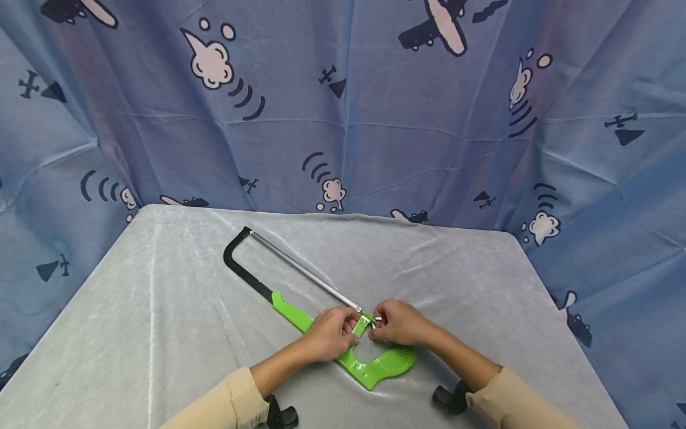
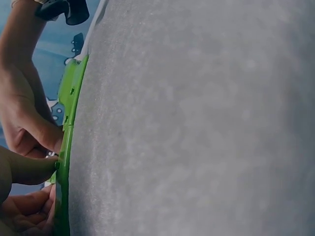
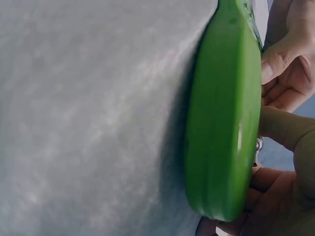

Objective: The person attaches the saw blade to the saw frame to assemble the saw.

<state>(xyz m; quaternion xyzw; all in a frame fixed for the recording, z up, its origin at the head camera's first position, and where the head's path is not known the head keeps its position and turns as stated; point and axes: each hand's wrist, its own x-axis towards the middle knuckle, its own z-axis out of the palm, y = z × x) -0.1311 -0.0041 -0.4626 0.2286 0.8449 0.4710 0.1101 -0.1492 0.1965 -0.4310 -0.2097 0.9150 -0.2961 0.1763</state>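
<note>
A hacksaw lies flat on the cloth, with a green handle (image 1: 395,361), a black front frame (image 1: 243,273) and a straight silver blade (image 1: 302,268) running to the far left. My left hand (image 1: 328,335) pinches the green frame post by the blade's near end. Beside it, my right hand (image 1: 403,323) pinches a small silver wing nut (image 1: 377,322) on the outer side of that post. In the right wrist view the handle (image 3: 221,123) hides part of the right fingers. Along the left wrist view's left side, the green frame (image 2: 69,108) stands edge-on.
A pale grey velvety cloth (image 1: 187,333) covers the table under the saw. Behind it hangs a blue curtain (image 1: 289,65) printed with planes and clouds. Black wrist mounts (image 1: 450,398) stick out below both forearms.
</note>
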